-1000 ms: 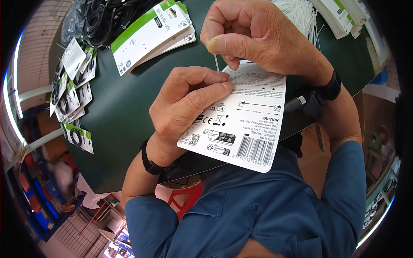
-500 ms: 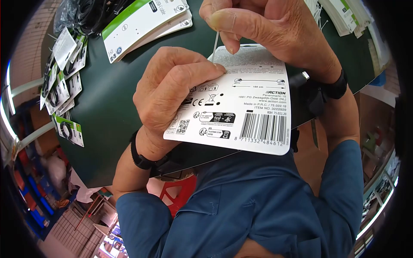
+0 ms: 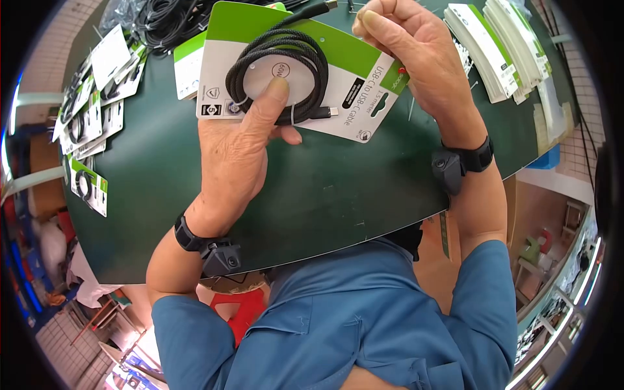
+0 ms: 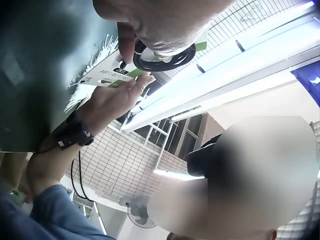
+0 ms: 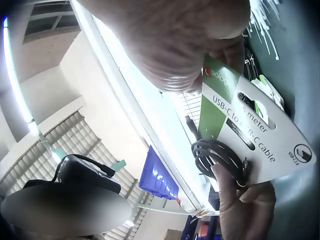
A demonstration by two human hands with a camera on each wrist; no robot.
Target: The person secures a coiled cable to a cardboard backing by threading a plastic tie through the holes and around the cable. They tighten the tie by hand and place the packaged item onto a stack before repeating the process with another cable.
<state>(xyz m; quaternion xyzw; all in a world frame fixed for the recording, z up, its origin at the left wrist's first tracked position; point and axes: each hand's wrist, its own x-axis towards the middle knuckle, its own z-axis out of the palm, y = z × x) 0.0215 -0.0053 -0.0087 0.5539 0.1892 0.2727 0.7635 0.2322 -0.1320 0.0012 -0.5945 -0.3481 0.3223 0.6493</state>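
Note:
My left hand (image 3: 237, 146) holds a green-and-white USB-C cable packaging card (image 3: 354, 58), thumb pressed over the coil on its front. A black braided cable (image 3: 316, 62) lies coiled on the card, with thin white ties (image 3: 292, 114) around its lower side. One plug (image 3: 330, 5) sticks out past the card's top edge; the other plug (image 3: 333, 112) lies on the card. My right hand (image 3: 416, 62) is at the card's upper right edge, thumb and fingertips close together; I cannot tell whether they pinch anything. The right wrist view shows the coil (image 5: 217, 157) under the left thumb.
Finished cards with cables (image 3: 88, 123) lie piled at the left on the green table (image 3: 312, 195). Black cables (image 3: 172, 23) are heaped at the back, near another printed card (image 3: 188, 68). Stacked cards (image 3: 484, 52) stand at the back right. White cable ties (image 5: 265, 25) lie beyond the right hand.
The card has been turned over from its printed back to the front with the coiled cable. The right hand has moved away from the white tie tail it pinched, to the right.

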